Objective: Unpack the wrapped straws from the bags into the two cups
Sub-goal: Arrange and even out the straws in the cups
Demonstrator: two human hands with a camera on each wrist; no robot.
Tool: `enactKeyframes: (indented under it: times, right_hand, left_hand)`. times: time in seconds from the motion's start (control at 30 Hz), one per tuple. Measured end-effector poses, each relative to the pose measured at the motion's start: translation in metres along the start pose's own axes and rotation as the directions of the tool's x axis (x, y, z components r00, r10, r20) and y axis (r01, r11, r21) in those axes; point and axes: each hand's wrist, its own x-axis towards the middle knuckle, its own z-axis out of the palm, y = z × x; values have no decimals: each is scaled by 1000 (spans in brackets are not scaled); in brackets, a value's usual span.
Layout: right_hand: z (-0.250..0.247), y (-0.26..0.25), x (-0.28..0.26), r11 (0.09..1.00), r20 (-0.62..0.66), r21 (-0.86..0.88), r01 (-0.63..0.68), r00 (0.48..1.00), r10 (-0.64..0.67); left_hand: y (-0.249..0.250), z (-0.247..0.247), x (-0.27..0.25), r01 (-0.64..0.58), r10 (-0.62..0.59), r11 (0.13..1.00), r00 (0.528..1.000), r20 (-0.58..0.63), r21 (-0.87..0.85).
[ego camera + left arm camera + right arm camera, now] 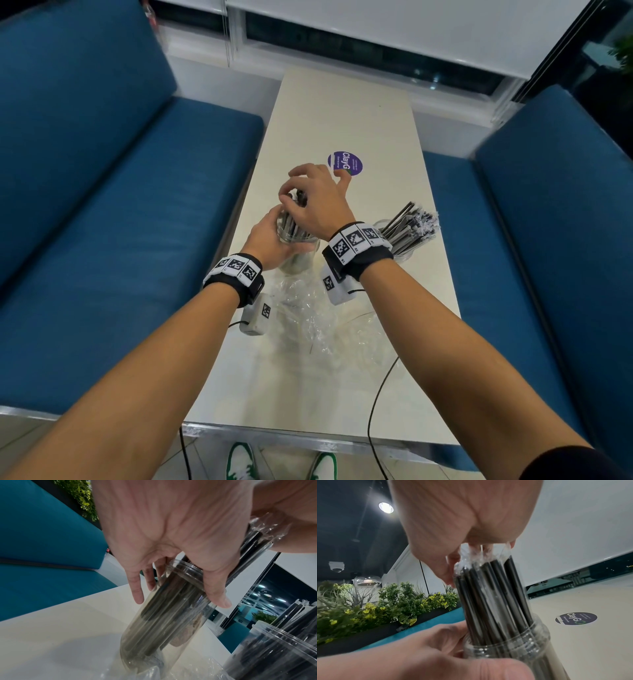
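My left hand grips a clear plastic cup near its rim, thumb on one side and fingers on the other, and the cup leans on the white table. A bundle of black straws in clear wrappers stands in that cup. My right hand is above it, fingers curled over the straws' top ends. A second clear cup, packed with wrapped straws, stands to the right by my right wrist.
Crumpled empty clear bags lie on the table in front of the cups, under my wrists. A round purple sticker marks the table beyond them. Blue benches flank the table on both sides. Cables run off the near edge.
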Motion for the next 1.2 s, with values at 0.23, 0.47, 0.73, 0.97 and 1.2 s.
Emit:
enactKeyframes:
  times: [0.23, 0.47, 0.73, 0.97, 1.2]
  right_hand:
    - [-1, 0, 2, 984, 51, -161, -78, 995, 88]
    - [-23, 4, -1, 973, 36, 186, -137, 991, 132]
    - [-33, 20, 2, 919, 5, 366, -148, 988, 157]
    - [-26, 22, 0, 964, 60, 252, -86, 996, 73]
    - [-36, 32, -3, 950, -88, 277, -146, 980, 177]
  left_hand:
    - [-2, -1, 0, 28, -28, 999, 1000, 5, 46]
    - [-5, 0, 4, 21, -21, 999, 1000, -16, 36]
    - [-1, 1, 2, 16, -16, 999, 1000, -14, 39]
    - [0, 1, 1, 12, -12, 998, 1000, -10, 57]
    - [-2, 1, 3, 28, -28, 995, 1000, -3, 91]
